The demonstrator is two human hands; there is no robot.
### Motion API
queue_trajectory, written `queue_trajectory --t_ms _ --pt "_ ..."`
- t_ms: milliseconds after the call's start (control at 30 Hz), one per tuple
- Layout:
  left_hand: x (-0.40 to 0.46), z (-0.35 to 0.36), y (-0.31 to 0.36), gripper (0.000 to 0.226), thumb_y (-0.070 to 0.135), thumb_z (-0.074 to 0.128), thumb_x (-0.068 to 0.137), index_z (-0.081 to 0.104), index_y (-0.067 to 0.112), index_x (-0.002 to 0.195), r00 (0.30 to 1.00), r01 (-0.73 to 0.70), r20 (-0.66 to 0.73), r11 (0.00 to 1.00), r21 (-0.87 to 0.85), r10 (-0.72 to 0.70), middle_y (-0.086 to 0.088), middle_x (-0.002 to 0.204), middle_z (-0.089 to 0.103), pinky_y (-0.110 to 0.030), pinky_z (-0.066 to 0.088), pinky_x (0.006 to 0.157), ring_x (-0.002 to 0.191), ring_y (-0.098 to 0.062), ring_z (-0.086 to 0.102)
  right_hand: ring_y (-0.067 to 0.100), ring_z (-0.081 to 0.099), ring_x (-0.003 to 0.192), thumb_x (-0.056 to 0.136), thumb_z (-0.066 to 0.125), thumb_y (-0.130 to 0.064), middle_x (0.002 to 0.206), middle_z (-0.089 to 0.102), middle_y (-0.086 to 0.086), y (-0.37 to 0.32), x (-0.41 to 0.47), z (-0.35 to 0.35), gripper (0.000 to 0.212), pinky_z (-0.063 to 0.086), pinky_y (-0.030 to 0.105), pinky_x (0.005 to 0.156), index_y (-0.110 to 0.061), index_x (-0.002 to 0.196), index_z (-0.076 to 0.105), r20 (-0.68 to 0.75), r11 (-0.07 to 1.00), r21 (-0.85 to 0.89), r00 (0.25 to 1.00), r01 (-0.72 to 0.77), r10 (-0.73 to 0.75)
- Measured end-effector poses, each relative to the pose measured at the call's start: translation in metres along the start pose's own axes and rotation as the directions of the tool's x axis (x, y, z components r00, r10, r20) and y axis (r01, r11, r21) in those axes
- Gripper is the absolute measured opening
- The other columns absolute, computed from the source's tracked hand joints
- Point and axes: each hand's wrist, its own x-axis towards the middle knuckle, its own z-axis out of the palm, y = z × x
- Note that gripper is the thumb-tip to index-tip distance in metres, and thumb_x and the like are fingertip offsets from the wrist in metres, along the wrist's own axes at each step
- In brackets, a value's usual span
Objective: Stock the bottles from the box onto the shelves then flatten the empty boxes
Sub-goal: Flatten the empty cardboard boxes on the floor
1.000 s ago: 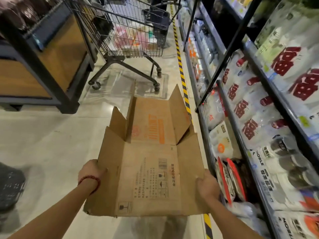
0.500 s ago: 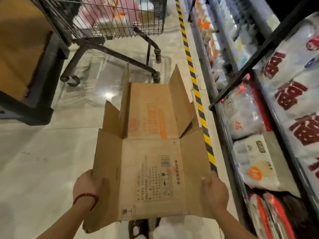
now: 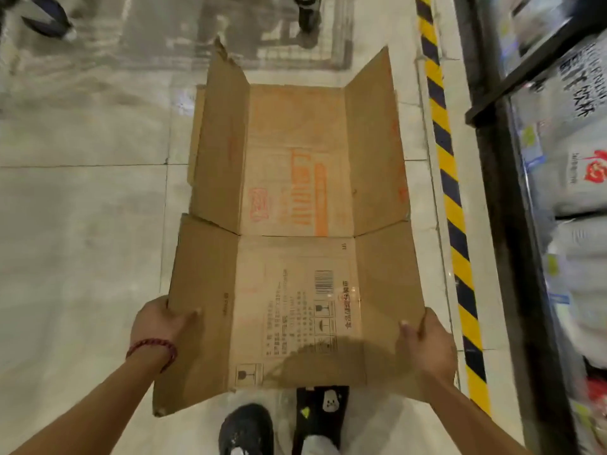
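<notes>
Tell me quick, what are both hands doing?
Left hand: closed, gripping the left edge of the flattened cardboard box.
Right hand: closed, gripping the box's right edge.

matt brown cardboard box (image 3: pixel 295 244) with a torn flap edge, over glossy polished floor tiles (image 3: pixel 82 224).

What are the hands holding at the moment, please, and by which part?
Both hold the flattened box: the left hand grips its left side flap near the edge, and the right hand grips its right side flap.
</notes>
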Motion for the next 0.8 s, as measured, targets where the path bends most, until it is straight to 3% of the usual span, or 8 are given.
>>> queue_trajectory --t_ms 100,167,233,367,567,700,800 --pt "0.023 0.028 -0.01 0.027 0.024 0.072 0.078 0.067 0.002 0.093 1.0 0.026 0.012 0.999 0.023 -0.026 -0.018 0.087 0.068 -0.039 0.051 0.071 0.075 -0.032 0.058 0.02 0.048 0.076 0.088 0.042 -0.047 0.091 0.055 0.003 0.01 0.018 0.021 0.041 0.036 0.029 0.068 -0.011 0.104 0.051 0.025 0.999 0.041 1.0 0.0 -0.001" --pt "0.039 0.04 -0.013 0.032 0.026 0.072 0.078 0.066 -0.001 0.096 0.999 0.049 0.005 0.997 0.063 -0.05 -0.018 0.088 0.066 -0.037 0.047 0.068 0.073 -0.03 0.055 0.026 0.052 0.075 0.078 0.036 -0.05 0.087 0.053 0.003 0.017 0.033 0.03 0.05 0.035 0.03 0.064 -0.009 0.099 0.052 0.008 0.999 0.054 1.0 -0.002 0.001" --pt "0.056 0.048 -0.013 0.037 0.027 0.074 0.077 0.064 -0.002 0.099 0.996 0.084 -0.014 0.995 0.051 -0.083 -0.02 0.093 0.066 -0.036 0.045 0.067 0.073 -0.029 0.053 0.034 0.057 0.08 0.079 0.042 -0.052 0.083 0.053 0.006 0.024 0.054 0.036 0.048 0.033 0.032 0.062 -0.007 0.094 0.051 -0.006 0.997 0.056 0.999 -0.047 0.047" --pt "0.084 0.062 -0.01 0.048 0.029 0.078 0.074 0.063 -0.002 0.107 0.994 0.108 -0.031 0.994 0.027 -0.107 -0.022 0.103 0.065 -0.041 0.049 0.075 0.08 -0.03 0.054 0.039 0.058 0.091 0.092 0.056 -0.034 0.093 0.06 0.016 0.025 0.095 0.05 0.027 0.036 0.033 0.067 -0.009 0.095 0.047 0.013 0.996 0.023 0.997 -0.082 0.082" --pt "0.084 0.068 -0.008 0.03 0.016 0.069 0.079 0.057 -0.002 0.099 0.993 0.096 -0.072 0.991 0.096 -0.089 -0.019 0.088 0.058 -0.039 0.041 0.069 0.079 -0.033 0.051 0.041 0.056 0.101 0.09 0.055 -0.013 0.111 0.058 0.023 0.016 0.11 0.053 0.03 0.039 0.034 0.074 0.003 0.114 0.048 -0.015 0.975 -0.046 0.976 -0.22 0.219" --pt "0.06 0.04 0.003 0.049 0.016 0.068 0.082 0.051 0.001 0.125 0.993 0.113 -0.029 0.993 0.014 -0.113 -0.02 0.122 0.059 -0.041 0.041 0.094 0.113 -0.037 0.054 0.037 0.056 0.104 0.088 0.054 -0.01 0.118 0.058 0.02 0.001 0.086 0.021 0.035 0.041 0.032 0.078 0.001 0.121 0.049 0.068 0.982 -0.048 0.98 -0.182 0.185" --pt "0.026 0.0 0.029 0.051 0.018 0.07 0.082 0.052 0.001 0.127 0.997 0.069 0.035 0.998 0.006 -0.07 -0.017 0.128 0.057 -0.039 0.035 0.102 0.12 -0.032 0.051 0.027 0.056 0.104 0.088 0.057 -0.012 0.126 0.056 0.014 -0.02 0.057 -0.023 0.045 0.037 0.025 0.076 -0.005 0.131 0.046 0.166 0.989 0.005 0.976 -0.145 0.142"
